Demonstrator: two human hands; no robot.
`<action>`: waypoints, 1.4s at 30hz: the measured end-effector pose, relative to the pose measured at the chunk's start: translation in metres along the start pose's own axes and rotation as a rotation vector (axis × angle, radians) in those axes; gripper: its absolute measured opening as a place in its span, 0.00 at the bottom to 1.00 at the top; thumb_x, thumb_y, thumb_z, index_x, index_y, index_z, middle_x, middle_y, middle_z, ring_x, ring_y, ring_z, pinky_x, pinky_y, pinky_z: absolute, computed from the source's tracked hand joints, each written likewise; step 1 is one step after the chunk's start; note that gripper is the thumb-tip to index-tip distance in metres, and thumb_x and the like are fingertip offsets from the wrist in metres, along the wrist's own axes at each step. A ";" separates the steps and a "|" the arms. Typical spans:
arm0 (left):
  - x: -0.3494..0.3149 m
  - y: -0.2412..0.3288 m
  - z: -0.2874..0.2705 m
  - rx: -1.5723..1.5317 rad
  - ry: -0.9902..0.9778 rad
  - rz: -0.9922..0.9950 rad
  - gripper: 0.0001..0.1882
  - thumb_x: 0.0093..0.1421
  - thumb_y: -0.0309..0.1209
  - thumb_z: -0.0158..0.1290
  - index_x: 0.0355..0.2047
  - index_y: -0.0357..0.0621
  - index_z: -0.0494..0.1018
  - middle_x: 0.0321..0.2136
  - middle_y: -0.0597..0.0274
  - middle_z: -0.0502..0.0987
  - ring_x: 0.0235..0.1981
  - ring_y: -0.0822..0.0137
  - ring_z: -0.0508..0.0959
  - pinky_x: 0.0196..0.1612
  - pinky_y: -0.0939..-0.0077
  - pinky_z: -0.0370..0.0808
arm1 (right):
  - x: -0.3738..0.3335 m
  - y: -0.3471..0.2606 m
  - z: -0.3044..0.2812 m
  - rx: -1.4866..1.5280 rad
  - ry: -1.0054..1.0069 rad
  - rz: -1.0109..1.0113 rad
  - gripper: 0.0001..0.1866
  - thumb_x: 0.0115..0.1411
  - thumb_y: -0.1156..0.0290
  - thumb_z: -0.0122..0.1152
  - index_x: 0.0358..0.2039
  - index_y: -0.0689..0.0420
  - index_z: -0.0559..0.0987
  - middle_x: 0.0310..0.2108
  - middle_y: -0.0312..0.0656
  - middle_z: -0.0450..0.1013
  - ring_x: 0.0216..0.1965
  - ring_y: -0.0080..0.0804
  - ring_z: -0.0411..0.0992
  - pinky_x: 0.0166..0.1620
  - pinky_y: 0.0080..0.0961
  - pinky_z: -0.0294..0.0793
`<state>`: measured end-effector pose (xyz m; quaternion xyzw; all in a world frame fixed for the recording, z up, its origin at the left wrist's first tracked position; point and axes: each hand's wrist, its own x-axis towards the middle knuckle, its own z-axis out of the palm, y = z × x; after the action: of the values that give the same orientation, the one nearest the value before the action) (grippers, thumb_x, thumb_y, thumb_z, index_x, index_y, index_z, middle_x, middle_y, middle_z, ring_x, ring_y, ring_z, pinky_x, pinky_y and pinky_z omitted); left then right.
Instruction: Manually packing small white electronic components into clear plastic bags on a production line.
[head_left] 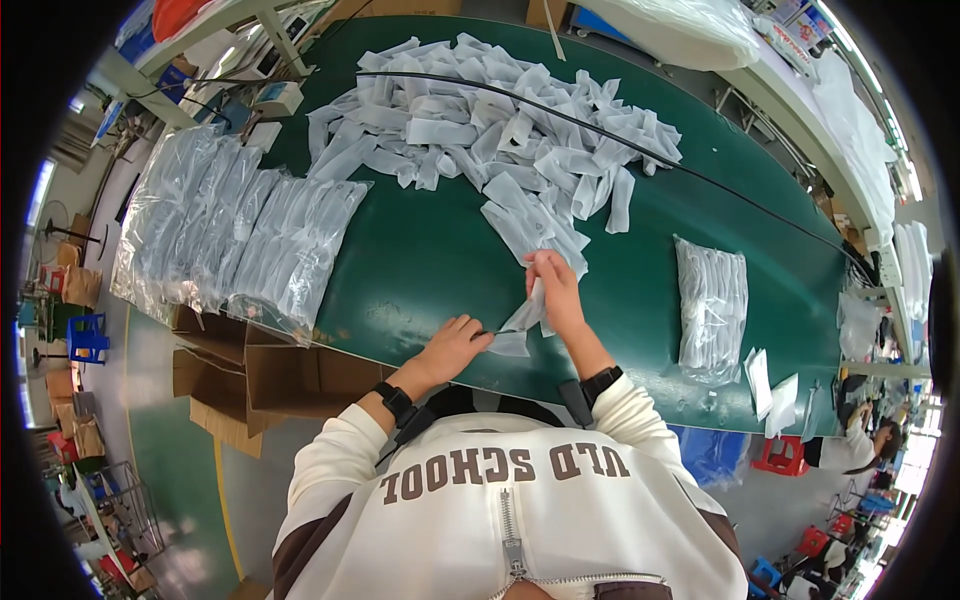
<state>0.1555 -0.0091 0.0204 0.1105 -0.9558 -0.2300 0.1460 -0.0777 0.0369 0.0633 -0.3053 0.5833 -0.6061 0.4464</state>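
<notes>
Over the near edge of the green table (pixel 400 280), my right hand (pixel 556 290) pinches a frosted, translucent white pouch (pixel 534 306), which hangs down toward my other hand. My left hand (pixel 452 352) is curled closed around a thin dark tool (pixel 492 332), its tip pointing at the pouch. Below that tip lies another frosted piece (pixel 510 345). Just beyond my right hand, several similar pouches (pixel 530 222) trail out of a large loose heap (pixel 450 110) at the far side.
Clear plastic bags packed with pouches (pixel 230 230) lie on the left of the table, and one more packed bag (pixel 712 310) on the right. White papers (pixel 770 390) sit near the right corner. A black cable (pixel 600 130) crosses the heap. Open cardboard boxes (pixel 290 385) stand below the edge.
</notes>
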 end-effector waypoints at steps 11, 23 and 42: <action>-0.005 0.014 0.002 -0.020 -0.054 -0.006 0.10 0.56 0.31 0.55 0.39 0.48 0.72 0.34 0.60 0.69 0.41 0.57 0.70 0.46 0.65 0.70 | 0.028 -0.006 0.041 -0.238 -0.078 0.046 0.20 0.70 0.57 0.49 0.35 0.63 0.79 0.25 0.41 0.76 0.25 0.30 0.76 0.31 0.28 0.74; -0.011 0.018 0.003 -0.042 -0.091 -0.039 0.13 0.52 0.32 0.60 0.38 0.46 0.73 0.36 0.58 0.70 0.45 0.56 0.71 0.50 0.61 0.70 | -0.005 0.013 0.035 -1.328 -0.276 -0.169 0.19 0.52 0.60 0.70 0.37 0.61 0.78 0.40 0.49 0.73 0.44 0.47 0.74 0.45 0.34 0.76; 0.019 0.018 -0.001 -0.178 -0.200 -0.107 0.19 0.52 0.26 0.58 0.45 0.36 0.71 0.47 0.47 0.70 0.56 0.48 0.67 0.59 0.56 0.66 | -0.050 0.041 -0.046 -1.103 0.210 -0.007 0.16 0.47 0.70 0.72 0.32 0.59 0.73 0.32 0.47 0.72 0.36 0.50 0.73 0.38 0.40 0.74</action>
<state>0.1355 0.0013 0.0342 0.1245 -0.9341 -0.3312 0.0469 -0.0906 0.1046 0.0243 -0.4337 0.8540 -0.2400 0.1582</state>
